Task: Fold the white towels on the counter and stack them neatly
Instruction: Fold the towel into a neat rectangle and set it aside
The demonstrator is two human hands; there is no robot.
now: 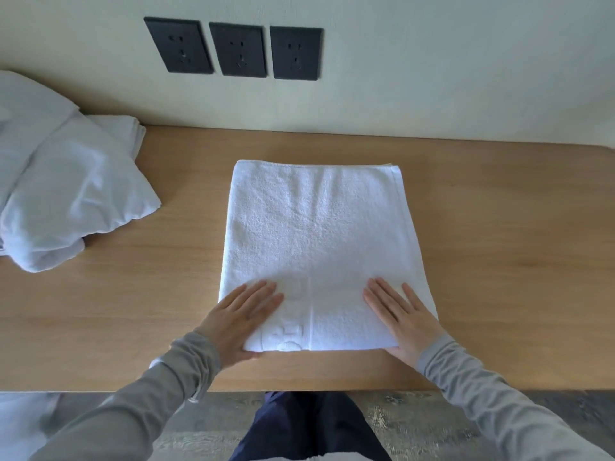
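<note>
folded towel (319, 241) mid-counter (499, 261), towel heap (66, 188) left

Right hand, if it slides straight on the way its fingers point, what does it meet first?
The right hand would cross only the folded white towel it rests on, then bare counter, then probably the wall.

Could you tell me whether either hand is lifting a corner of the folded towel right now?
No, the left hand and right hand both lie flat with straight fingers on the folded towel.
</note>
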